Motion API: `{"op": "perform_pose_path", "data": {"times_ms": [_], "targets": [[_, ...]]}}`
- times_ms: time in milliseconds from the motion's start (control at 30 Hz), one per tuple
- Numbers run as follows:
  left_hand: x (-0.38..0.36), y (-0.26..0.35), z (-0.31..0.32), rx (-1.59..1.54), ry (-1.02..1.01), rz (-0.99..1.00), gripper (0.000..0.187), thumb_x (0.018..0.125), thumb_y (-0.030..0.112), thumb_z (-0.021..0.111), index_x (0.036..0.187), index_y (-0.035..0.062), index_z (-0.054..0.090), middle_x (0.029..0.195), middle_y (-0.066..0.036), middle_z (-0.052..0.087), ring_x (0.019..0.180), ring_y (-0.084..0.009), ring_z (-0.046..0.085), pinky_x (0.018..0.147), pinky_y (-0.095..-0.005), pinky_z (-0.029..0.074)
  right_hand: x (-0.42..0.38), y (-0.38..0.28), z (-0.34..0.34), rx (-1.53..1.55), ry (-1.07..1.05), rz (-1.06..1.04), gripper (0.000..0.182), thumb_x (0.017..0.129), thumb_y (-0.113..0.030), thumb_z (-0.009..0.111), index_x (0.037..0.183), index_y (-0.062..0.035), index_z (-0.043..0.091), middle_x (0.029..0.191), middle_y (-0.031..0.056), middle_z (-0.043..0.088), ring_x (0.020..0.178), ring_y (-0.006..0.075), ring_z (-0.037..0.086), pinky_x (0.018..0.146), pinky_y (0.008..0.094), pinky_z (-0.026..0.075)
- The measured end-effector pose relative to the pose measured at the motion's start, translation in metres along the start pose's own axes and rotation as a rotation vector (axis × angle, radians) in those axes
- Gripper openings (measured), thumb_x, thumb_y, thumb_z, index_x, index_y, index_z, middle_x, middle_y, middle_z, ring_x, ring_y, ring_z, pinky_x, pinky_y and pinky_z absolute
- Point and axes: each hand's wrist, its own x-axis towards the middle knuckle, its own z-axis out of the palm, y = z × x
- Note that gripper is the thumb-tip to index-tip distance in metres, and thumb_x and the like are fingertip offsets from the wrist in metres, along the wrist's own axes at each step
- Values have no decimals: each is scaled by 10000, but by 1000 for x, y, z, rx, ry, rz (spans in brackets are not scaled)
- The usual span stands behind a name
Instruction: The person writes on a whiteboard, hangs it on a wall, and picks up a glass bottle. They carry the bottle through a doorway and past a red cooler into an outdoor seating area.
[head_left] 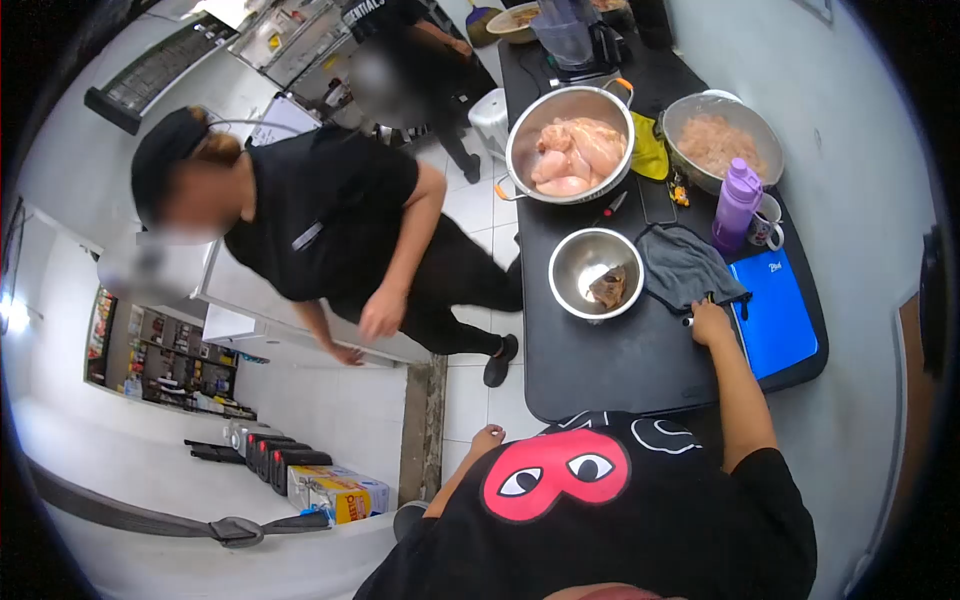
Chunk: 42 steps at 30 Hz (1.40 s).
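My right hand rests on the black table with its fingers curled, close to the lower edge of a grey cloth. A small dark item with a pale end pokes out beside the fingers; I cannot tell what they hold. Right of this hand lies a blue notebook. To its left stands a steel bowl with a brown lump inside. My left hand hangs low beside my body, off the table edge, its fingers curled in and nothing visible in them.
Farther along the table are a pot of raw chicken, a covered bowl of pale meat, a purple bottle, a mug, a knife and a blender. A person in black stands left; another is behind.
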Motion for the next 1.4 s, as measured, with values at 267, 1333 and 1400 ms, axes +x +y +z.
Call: {"op": "perform_pose_path", "data": {"times_ms": [267,1333,1400], "targets": [[-29,61,-10,-67,-44,-72,310,794,325,558,1017,112,588,906,-156,628,869,-291,599,789,-357,452,-10,-2,-11,26,-6,-14,342,737,-80,519,1071,-4,507,1111,214,511,1020,339,516,868,393,425],[-3,19,13,-82,-74,35,317,788,310,561,994,72,594,852,-174,631,831,-307,606,744,-362,466,-9,-6,-10,36,-42,39,314,790,-106,448,1081,-7,515,1231,216,439,1070,330,499,879,388,425],[2,16,17,-66,-62,88,336,777,328,569,1000,77,592,865,-173,631,841,-311,603,750,-365,465,-7,-4,-3,52,-21,63,329,794,-106,447,1104,-11,504,1236,216,434,1052,332,510,872,386,429]]}}
